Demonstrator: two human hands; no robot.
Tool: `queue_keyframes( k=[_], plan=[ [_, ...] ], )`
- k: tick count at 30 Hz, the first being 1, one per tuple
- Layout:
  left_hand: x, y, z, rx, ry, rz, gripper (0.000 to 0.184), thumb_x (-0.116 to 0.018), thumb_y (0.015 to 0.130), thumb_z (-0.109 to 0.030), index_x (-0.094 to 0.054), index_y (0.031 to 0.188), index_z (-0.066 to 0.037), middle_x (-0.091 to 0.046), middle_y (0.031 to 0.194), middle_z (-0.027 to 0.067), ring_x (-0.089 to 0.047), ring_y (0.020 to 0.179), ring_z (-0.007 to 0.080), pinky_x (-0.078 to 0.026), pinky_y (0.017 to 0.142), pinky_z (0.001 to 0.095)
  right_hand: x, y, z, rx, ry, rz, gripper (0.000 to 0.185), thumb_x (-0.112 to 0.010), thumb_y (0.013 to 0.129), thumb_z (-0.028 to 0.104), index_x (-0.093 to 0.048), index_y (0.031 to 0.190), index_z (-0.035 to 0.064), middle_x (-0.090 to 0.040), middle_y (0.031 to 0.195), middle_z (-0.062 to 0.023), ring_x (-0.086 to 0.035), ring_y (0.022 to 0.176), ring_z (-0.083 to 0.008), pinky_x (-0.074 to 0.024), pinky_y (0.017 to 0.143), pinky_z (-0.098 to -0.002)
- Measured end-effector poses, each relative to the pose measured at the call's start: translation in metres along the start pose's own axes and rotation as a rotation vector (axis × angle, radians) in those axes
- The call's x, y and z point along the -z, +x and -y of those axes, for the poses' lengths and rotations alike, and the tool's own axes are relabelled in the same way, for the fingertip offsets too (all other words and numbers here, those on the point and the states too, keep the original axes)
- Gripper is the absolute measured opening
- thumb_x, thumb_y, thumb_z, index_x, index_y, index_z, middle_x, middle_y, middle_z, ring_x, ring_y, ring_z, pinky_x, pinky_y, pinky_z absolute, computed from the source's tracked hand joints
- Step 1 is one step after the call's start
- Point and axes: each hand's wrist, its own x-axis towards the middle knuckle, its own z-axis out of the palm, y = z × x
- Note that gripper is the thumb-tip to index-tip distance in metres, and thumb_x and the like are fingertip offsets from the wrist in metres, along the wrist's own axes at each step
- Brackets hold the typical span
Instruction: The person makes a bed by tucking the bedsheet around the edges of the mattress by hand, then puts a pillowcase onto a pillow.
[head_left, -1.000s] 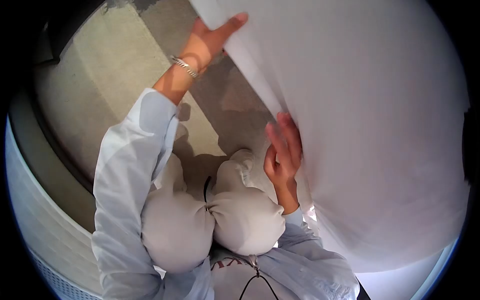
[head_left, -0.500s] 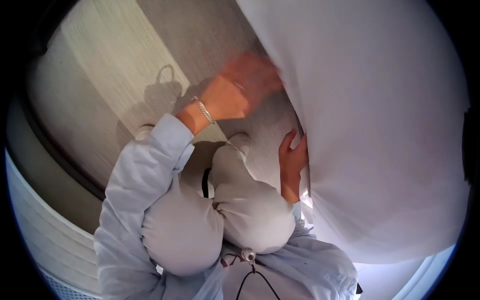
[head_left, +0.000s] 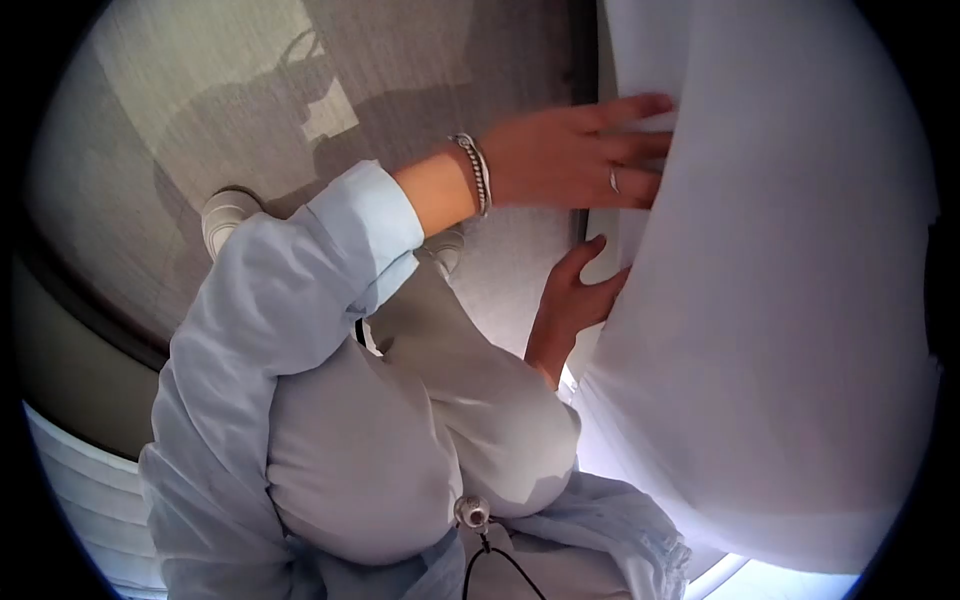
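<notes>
A large white sheet (head_left: 770,300) hangs in a broad fall along the right side of the view. My left hand (head_left: 575,155), wearing a ring and bracelets, reaches across from the left with its fingers spread. One fingertip lies at the sheet's near edge, and the other fingertips go out of sight behind it. Lower down, my right hand (head_left: 570,300) is beside the same edge, its thumb stretched apart. Its fingers reach the sheet, and their ends are hidden by the cloth.
My bent knees (head_left: 365,450) fill the lower middle, with a pendant (head_left: 472,511) on a black cord hanging over them. A light shoe (head_left: 228,218) rests on the wood-look floor (head_left: 400,60). Pale ribbed padding (head_left: 95,510) curves along the lower left.
My left hand has moved right to the sheet, and its fingers have spread. The view has shifted, and more of the sheet's upper edge shows. My right hand stays by the edge.
</notes>
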Motion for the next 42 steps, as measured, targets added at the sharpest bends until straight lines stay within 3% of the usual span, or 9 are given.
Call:
queue_keyframes(
  k=[5,8,13,18,21,23,27,31,42],
  plan=[
    [0.009,0.025,-0.01,-0.087,0.203,0.054,0.015,-0.059,0.064,-0.014,-0.059,0.076,-0.023,-0.055,0.079,-0.0095,-0.052,0.098,0.0101,-0.029,0.108,0.0395,0.001,0.017,0.013,0.068,-0.003,-0.058,0.062,-0.055,0.086,0.022,-0.027,0.134,-0.0049,-0.036,0.134,-0.0247,-0.037,0.124,-0.0331,-0.0277,0.103,-0.0379],
    [0.018,0.034,-0.034,-0.002,0.151,0.203,0.021,-0.058,0.071,-0.015,-0.066,0.09,-0.021,-0.06,0.1,-0.009,-0.046,0.112,0.0126,-0.02,0.112,0.0376,0.01,0.022,0.009,0.124,-0.047,-0.09,0.064,-0.053,0.086,0.025,-0.024,0.136,-0.0041,-0.034,0.136,-0.0221,-0.035,0.126,-0.0295,-0.0256,0.104,-0.0356],
    [0.011,0.026,-0.033,-0.025,0.038,0.122,0.007,-0.058,0.064,-0.016,-0.061,0.063,-0.022,-0.054,0.071,-0.0089,-0.052,0.087,0.0084,-0.023,0.109,0.0469,0.008,0.011,-0.005,0.025,-0.011,-0.036,0.064,-0.056,0.082,0.024,-0.03,0.13,-0.0096,-0.038,0.129,-0.0294,-0.039,0.12,-0.0367,-0.027,0.103,-0.0376],
    [0.011,0.009,-0.032,-0.061,0.065,0.06,0.028,-0.06,0.07,-0.013,-0.063,0.097,-0.022,-0.059,0.105,-0.0072,-0.048,0.111,0.0112,-0.021,0.111,0.0399,0.016,-0.006,-0.002,-0.1,0.225,0.149,0.063,-0.056,0.08,0.02,-0.031,0.13,-0.0096,-0.037,0.128,-0.0328,-0.036,0.121,-0.0432,-0.0254,0.103,-0.0423],
    [0.016,-0.006,-0.033,0.122,0.021,-0.057,0.032,-0.057,0.068,-0.011,-0.06,0.099,-0.015,-0.058,0.105,-0.0027,-0.05,0.107,0.0153,-0.025,0.108,0.0447,0.008,-0.029,-0.014,0.222,0.151,-0.008,0.052,-0.054,0.079,0.007,-0.039,0.128,-0.0019,-0.045,0.124,-0.0272,-0.045,0.112,-0.0418,-0.0344,0.093,-0.0466],
    [0.031,-0.023,-0.047,0.464,-0.321,-0.028,0.047,-0.059,0.065,-0.006,-0.054,0.112,-0.011,-0.056,0.115,0.0025,-0.047,0.114,0.0206,-0.029,0.104,0.0444,0.003,-0.059,-0.041,0.37,0.164,0.103,0.064,-0.052,0.076,0.004,-0.029,0.136,0.0008,-0.03,0.137,-0.0266,-0.025,0.128,-0.044,-0.0201,0.105,-0.0504],
    [0.023,-0.017,-0.072,0.671,-0.81,0.281,0.048,-0.055,0.063,-0.001,-0.053,0.111,-0.008,-0.05,0.118,0.0099,-0.045,0.115,0.0279,-0.039,0.092,0.0391,0.017,-0.048,-0.053,0.458,0.368,0.065,0.059,-0.05,0.075,-0.003,-0.036,0.132,0.0024,-0.037,0.134,-0.024,-0.035,0.124,-0.0405,-0.0287,0.102,-0.0466],
    [0.025,-0.012,-0.074,0.331,-0.687,0.404,0.045,-0.056,0.064,-0.002,-0.052,0.109,-0.006,-0.048,0.12,0.0115,-0.045,0.115,0.0297,-0.04,0.092,0.0388,0.027,-0.059,-0.053,0.427,0.265,0.023,0.053,-0.048,0.075,-0.005,-0.043,0.128,0.0021,-0.04,0.131,-0.0235,-0.041,0.119,-0.0407,-0.0349,0.098,-0.0456],
    [-0.005,0.048,-0.037,-0.281,-0.296,0.059,0.043,-0.056,0.074,-0.011,-0.052,0.116,-0.012,-0.045,0.128,0.0022,-0.042,0.121,0.0212,-0.034,0.105,0.0332,0.039,0.042,-0.078,0.43,0.108,-0.031,0.05,-0.05,0.078,-0.001,-0.039,0.128,-0.0046,-0.047,0.124,-0.0269,-0.045,0.116,-0.0379,-0.0356,0.098,-0.0376]
  ],
)
